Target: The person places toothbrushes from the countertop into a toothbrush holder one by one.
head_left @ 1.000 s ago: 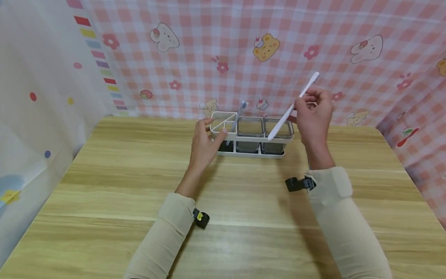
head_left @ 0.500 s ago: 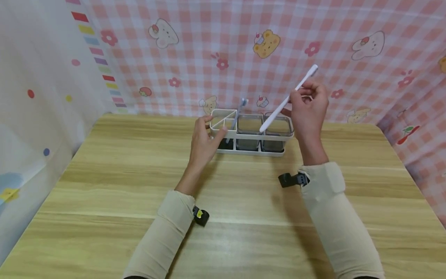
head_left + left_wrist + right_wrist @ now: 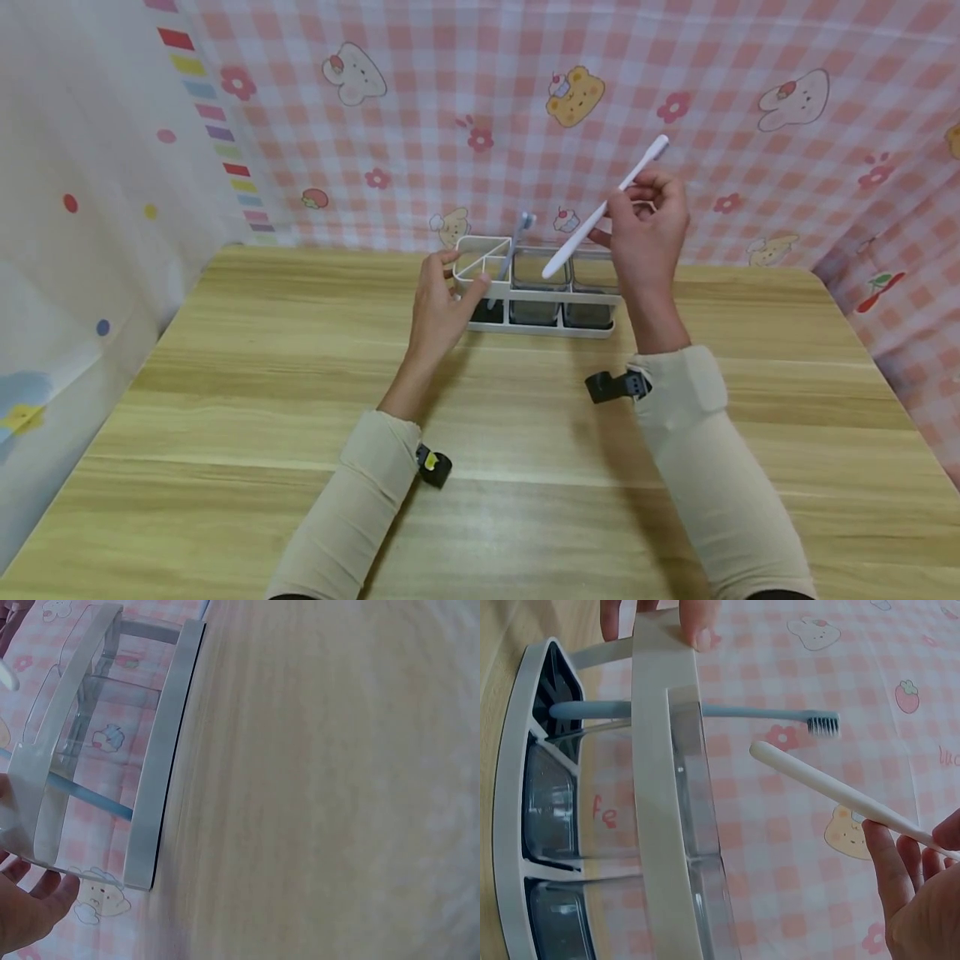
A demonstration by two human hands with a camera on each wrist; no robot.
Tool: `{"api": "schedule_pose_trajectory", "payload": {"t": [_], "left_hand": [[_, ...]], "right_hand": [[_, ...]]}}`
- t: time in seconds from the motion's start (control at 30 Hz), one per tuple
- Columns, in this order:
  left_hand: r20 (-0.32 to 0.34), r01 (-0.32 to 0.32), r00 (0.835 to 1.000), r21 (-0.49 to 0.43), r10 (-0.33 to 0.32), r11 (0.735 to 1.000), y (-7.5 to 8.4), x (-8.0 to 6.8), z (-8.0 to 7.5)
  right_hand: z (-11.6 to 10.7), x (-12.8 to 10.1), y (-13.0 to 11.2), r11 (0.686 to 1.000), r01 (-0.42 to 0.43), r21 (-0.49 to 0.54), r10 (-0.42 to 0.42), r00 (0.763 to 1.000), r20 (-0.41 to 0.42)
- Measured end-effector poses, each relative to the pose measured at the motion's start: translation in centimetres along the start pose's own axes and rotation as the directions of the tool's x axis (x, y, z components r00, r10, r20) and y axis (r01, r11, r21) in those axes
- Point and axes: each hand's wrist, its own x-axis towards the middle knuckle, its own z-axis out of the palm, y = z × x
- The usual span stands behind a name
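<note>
A white toothbrush holder [image 3: 551, 296] with clear cups stands at the table's far edge. My left hand [image 3: 461, 275] grips its left end, thumb on the front rim and fingers [image 3: 697, 619] over the back. A blue toothbrush [image 3: 514, 246] stands tilted in a left compartment, and its bristled head [image 3: 823, 724] shows in the right wrist view. My right hand [image 3: 626, 196] pinches a white toothbrush [image 3: 596, 217] held slanted in the air. Its lower end hangs above the middle cup, clear of the holder. In the left wrist view the holder's frame [image 3: 161, 765] and my left hand [image 3: 30, 907] are close up.
The wooden table [image 3: 480, 417] stretches wide in front of the holder. A pink checked cloth [image 3: 525, 100] hangs right behind it and along the right side. A pale dotted curtain [image 3: 82, 208] closes the left side.
My right hand has carried the white toothbrush leftward, from over the right cup to over the middle cup. The left hand keeps its hold on the holder.
</note>
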Motion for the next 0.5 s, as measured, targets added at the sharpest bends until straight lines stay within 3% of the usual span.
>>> {"api": "schedule_pose_trajectory", "payload": {"t": [0.5], "left_hand": [[-0.015,-0.001,1.000,0.001,0.001,1.000,0.1,0.1,0.0]], "right_hand": [[2.0,-0.9,0.6,0.999,0.017,0.048,-0.018,1.000,0.019]]}}
